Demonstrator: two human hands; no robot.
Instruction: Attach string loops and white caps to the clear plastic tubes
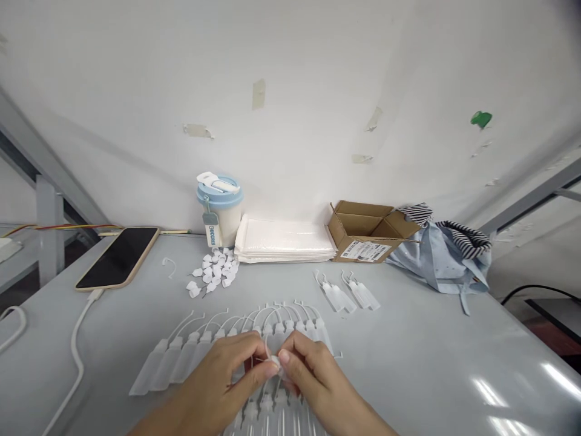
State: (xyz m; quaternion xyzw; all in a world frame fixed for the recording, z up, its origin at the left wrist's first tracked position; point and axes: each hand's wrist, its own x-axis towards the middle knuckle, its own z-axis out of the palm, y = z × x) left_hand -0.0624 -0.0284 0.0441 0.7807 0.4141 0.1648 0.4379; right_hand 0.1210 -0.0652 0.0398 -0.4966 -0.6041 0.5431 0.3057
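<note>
My left hand (231, 369) and my right hand (313, 375) meet at the front of the table, fingertips closed around a small white cap (275, 361). The left thumb and forefinger pinch the cap. My right fingers grip a small translucent squeeze bottle (284, 375) below it, mostly hidden by the fingers. Behind the hands lies a row of translucent squeeze bottles (181, 357) with thin, bent white spout tubes. More bottles (290, 418) lie under and in front of the hands. Several loose white caps (215, 272) form a pile farther back.
A blue-lidded cup (220, 212) stands by the wall, beside stacked white packets (285, 239) and an open cardboard box (367, 233). At right lie a light blue cloth bag (436, 257) and several bottles (347, 293). A phone (118, 257) with a white cable (77, 357) lies left.
</note>
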